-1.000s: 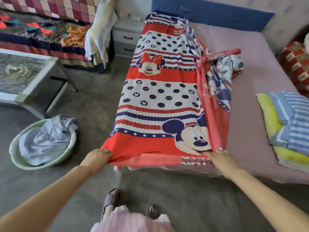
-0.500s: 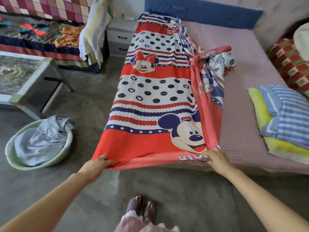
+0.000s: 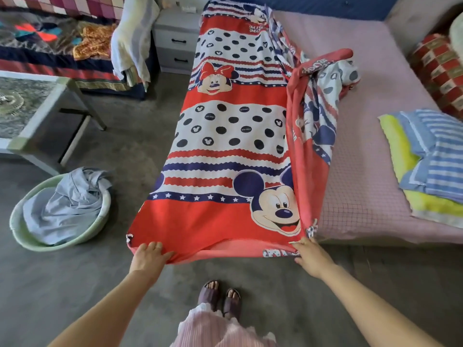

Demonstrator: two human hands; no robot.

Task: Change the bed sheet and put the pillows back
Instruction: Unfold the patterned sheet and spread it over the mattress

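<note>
Bedsheet (image 3: 225, 136) edge gripped by both hands: left (image 3: 147, 256), right (image 3: 310, 256).

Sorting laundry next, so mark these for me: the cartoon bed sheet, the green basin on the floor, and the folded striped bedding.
cartoon bed sheet (image 3: 225, 126), head view, on its spotted white band.
green basin (image 3: 17, 229), head view, on its left rim.
folded striped bedding (image 3: 443, 156), head view, on the blue-striped top layer.
</note>
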